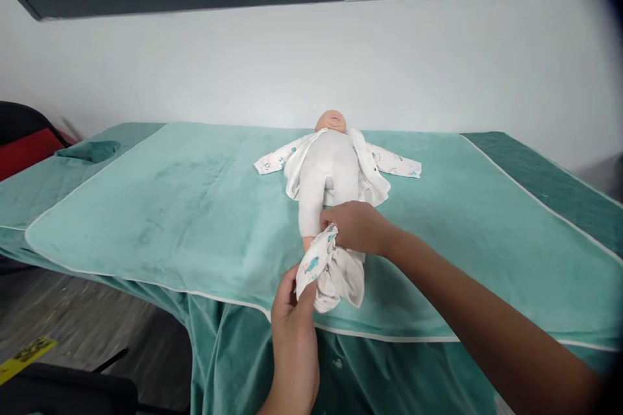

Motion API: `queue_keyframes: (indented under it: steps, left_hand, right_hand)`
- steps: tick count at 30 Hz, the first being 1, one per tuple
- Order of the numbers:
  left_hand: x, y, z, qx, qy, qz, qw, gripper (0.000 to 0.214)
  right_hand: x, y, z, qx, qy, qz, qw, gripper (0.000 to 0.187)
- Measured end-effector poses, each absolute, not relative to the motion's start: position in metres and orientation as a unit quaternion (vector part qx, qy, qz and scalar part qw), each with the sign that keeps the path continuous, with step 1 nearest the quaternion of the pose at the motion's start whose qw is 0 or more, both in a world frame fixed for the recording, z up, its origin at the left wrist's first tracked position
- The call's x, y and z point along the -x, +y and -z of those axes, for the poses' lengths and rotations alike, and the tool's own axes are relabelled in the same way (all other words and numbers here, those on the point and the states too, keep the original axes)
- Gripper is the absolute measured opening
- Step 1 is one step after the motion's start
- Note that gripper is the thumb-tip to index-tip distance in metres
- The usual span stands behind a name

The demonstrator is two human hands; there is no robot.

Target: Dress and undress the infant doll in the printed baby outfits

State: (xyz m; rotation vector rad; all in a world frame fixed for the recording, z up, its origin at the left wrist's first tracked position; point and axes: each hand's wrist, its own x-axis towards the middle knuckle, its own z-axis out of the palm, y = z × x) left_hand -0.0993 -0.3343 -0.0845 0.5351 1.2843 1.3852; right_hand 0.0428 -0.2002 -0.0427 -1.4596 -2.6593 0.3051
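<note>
A baby doll [329, 168] lies on its back on a teal mat [160, 207], head toward the wall. A white printed baby garment [374, 172] is spread open under its body, sleeves out to both sides. The garment's bunched leg part [335, 272] sits at the doll's feet near the mat's front edge. My left hand [291, 318] pinches the lower edge of that bunched cloth. My right hand [357, 227] grips the cloth from above, at the doll's leg.
The mat covers a table draped in darker teal cloth [545, 181], set against a white wall. A folded teal cloth [87, 150] lies at the far left corner. A red and black chair [24, 142] stands at the left. Grey floor shows below left.
</note>
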Motion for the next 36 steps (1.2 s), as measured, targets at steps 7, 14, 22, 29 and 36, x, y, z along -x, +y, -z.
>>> queue_keyframes:
  steps: [7, 14, 22, 29, 36]
  left_hand:
    - [0.134, -0.314, 0.105, -0.332, 0.595, -0.517, 0.518, 0.031]
    - [0.141, -0.294, 0.098, -0.329, 0.556, -0.501, 0.576, 0.028]
    - [0.132, -0.280, 0.101, -0.294, 0.538, -0.543, 0.574, 0.024]
    - [0.130, -0.259, 0.107, -0.373, 0.534, -0.563, 0.509, 0.017]
    - [0.139, -0.225, 0.120, -0.478, 0.542, -0.565, 0.398, 0.012]
  right_hand:
    - [-0.039, -0.201, 0.045, 0.460, -0.883, -0.083, 0.031, 0.014]
    - [-0.038, -0.198, 0.048, 0.467, -0.875, -0.121, 0.040, 0.021]
    - [-0.045, -0.196, 0.044, 0.475, -0.810, -0.319, 0.128, 0.014]
    - [-0.055, -0.195, 0.044, 0.456, -0.753, -0.448, 0.158, 0.020]
    - [-0.061, -0.195, 0.039, 0.432, -0.743, -0.494, 0.132, 0.029]
